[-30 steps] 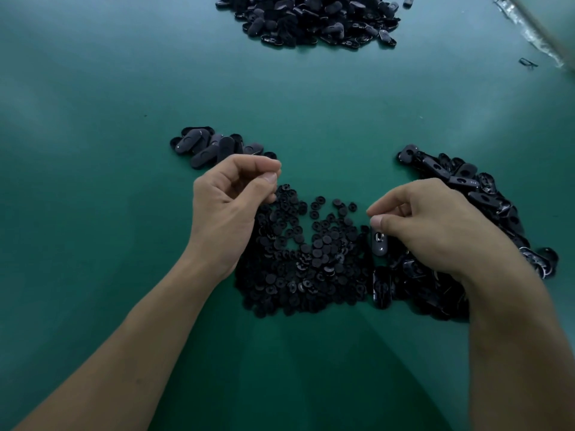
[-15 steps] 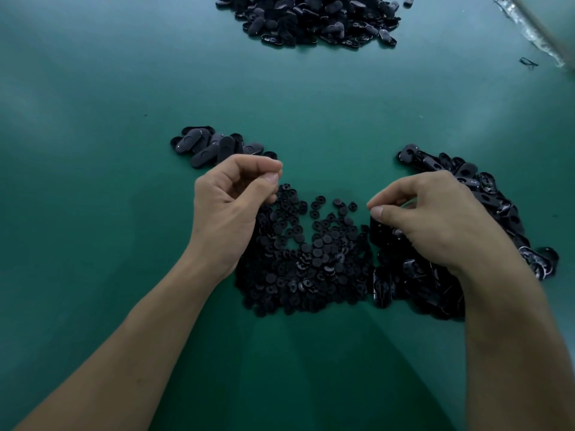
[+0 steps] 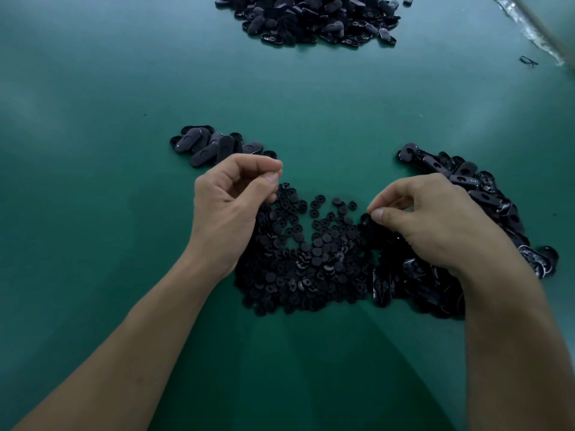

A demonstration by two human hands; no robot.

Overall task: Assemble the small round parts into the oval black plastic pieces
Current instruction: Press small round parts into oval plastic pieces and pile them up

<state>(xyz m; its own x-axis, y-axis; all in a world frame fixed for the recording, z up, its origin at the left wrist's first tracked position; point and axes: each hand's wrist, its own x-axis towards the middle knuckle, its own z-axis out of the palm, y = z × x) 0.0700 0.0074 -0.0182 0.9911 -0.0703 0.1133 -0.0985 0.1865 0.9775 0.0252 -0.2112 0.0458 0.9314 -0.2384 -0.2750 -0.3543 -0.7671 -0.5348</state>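
A heap of small round black parts [image 3: 298, 259] lies in front of me on the green table. Oval black pieces [image 3: 485, 194] are piled to its right, partly under my right wrist. My left hand [image 3: 231, 209] hovers over the heap's left edge with its fingers curled and thumb pressed to forefinger; nothing shows between them. My right hand [image 3: 435, 222] is down at the heap's right edge, thumb and forefinger pinching a small round part [image 3: 364, 219].
A small group of oval pieces [image 3: 211, 146] lies face down beyond my left hand. A large pile of oval pieces [image 3: 314, 20] sits at the far edge. A strip of clear plastic [image 3: 538, 35] runs along the top right corner.
A second ago my right hand held an oval piece upright over the pile. That piece is gone from its fingers, and the hand has shifted slightly up to the round parts. The left hand stayed still.
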